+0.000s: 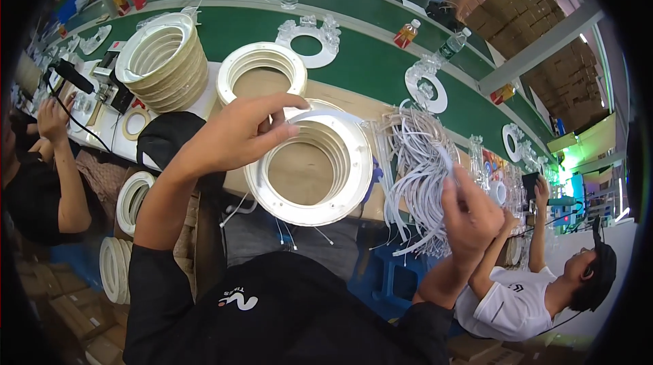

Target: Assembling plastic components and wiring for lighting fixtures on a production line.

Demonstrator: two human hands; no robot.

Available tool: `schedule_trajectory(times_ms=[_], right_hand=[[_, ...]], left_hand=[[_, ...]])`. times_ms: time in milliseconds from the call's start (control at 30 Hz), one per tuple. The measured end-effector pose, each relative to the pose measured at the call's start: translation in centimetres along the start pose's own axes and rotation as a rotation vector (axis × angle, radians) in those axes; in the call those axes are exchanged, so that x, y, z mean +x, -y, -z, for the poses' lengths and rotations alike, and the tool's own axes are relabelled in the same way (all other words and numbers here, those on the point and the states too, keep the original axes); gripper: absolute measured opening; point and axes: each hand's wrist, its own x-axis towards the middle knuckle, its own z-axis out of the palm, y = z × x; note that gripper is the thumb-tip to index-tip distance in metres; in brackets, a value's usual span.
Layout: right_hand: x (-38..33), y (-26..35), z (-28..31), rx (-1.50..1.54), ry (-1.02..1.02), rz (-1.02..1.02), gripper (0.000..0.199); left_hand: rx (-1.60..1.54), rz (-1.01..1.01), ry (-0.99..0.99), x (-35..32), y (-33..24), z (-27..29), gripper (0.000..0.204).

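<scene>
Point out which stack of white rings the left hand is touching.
The near stack of rings, right under the left hand; its fingers rest on the top rim. The two farther stacks sit untouched.

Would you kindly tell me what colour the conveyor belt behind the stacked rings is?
The conveyor belt is dark green, seen best in the head view.

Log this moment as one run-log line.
left hand: pinching thin white strip at top rim of ring stack | right hand: gripping wire from white wire bundle | setting: workbench beside green conveyor
</scene>
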Motion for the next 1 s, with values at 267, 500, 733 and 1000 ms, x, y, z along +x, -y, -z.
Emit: schedule_trajectory(times_ms=[267, 500, 733, 1000], right_hand=[[-0.5, -2.6, 3.8, -0.184, -0.302, -0.084, 0.029], [-0.8, -4.9, 5.4, -0.042, -0.634, -0.373, 0.027], [-2.0, -8.0, 6.3, -0.217, -0.656, -0.395, 0.025], [-2.1, -8.5, 6.0, -0.146, -0.754, -0.321, 0.025]], left_hand=[[-0.241, -0.113, 0.397, 3.9, 0.8, -1.0, 0.037], [0.289, -0.335, 0.285, 5.8, 2.4, -3.0, 0.036], [0.457, -0.047, 0.118, 2.8, 2.9, -0.4, 0.046], [0.409, 0.361, 0.252, -2.3, 3.5, 3.3, 0.064]])
